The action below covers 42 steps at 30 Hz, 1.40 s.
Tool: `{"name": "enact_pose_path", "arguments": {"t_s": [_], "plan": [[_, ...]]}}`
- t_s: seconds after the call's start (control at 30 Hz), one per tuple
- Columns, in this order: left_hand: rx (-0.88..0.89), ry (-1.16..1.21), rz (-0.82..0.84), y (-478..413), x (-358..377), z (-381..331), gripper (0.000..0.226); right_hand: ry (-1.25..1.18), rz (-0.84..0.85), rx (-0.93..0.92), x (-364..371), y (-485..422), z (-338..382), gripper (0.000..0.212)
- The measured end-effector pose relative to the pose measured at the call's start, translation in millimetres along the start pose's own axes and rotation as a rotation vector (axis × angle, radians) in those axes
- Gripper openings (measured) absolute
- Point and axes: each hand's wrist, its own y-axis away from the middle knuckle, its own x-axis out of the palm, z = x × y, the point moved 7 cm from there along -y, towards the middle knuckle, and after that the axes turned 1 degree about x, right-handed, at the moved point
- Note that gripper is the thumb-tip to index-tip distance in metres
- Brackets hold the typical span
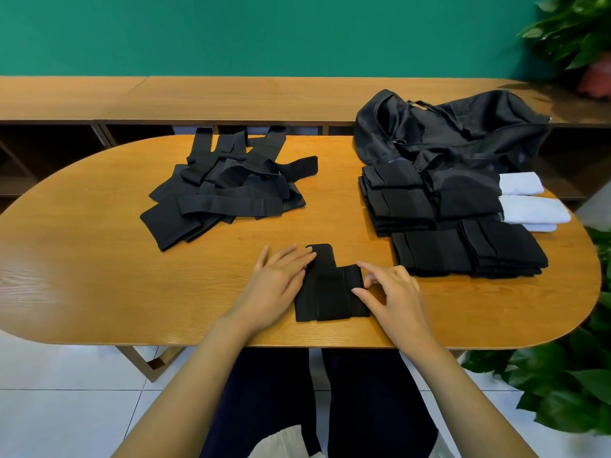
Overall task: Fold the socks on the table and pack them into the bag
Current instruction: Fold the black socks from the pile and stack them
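On the table [99,276], the left hand [281,277] pressed straight fingers [297,256] flat on a black sock [330,292]; the right hand [395,292] pinched its right edge with curled fingers.

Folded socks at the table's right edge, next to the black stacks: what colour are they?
The white folded socks are plain white; the head view shows them best.

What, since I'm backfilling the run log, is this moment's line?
phase: folding | left hand: pressing sock | right hand: pinching sock edge | folded stacks: beside bag
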Motion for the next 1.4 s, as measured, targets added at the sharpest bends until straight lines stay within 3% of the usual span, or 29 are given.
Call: {"name": "enact_pose_path", "arguments": {"t_s": [0.1, 0.27, 0.57, 0.8, 0.93, 1.13, 1.2, 1.3, 1.4], "plan": [[-0.009, 0.059, -0.039, 13.0, -3.3, 1.0, 0.051, -0.014, -0.006, -0.018, -0.5, 0.8, 1.1, 0.041], [0.050, 0.108, 0.032, 33.8, -0.2, -0.8, 0.081, 0.044, -0.006, -0.103, -0.3, 0.7, 8.3, 0.044], [0.105, 0.042, -0.068, 40.2, -1.2, -8.8, 0.060, 0.060, 0.101, -0.288, 5.6, 9.0, 25.8, 0.058], [0.090, 0.066, -0.073, 40.2, -2.7, -10.6, 0.065, 0.098, 0.038, -0.374, 3.5, 11.8, 30.9, 0.042], [0.101, 0.058, -0.135, 42.6, -6.4, -12.8, 0.058, 0.078, -0.038, -0.351, -2.3, 11.3, 30.0, 0.045], [0.000, 0.101, -0.325, 43.7, -11.5, -11.6, 0.026, -0.029, -0.048, -0.271, -8.0, 10.2, 26.2, 0.048], [-0.077, 0.144, -0.359, 42.4, -13.0, -5.8, 0.004, -0.040, 0.005, -0.228, -5.3, 8.0, 22.3, 0.052], [-0.155, 0.217, -0.378, 40.9, -13.5, -1.5, 0.024, -0.004, 0.006, -0.237, -2.8, 6.7, 21.1, 0.046], [-0.180, 0.277, -0.391, 40.5, -15.1, -2.9, 0.012, -0.028, -0.055, -0.147, -5.9, 5.6, 12.8, 0.040]]}}
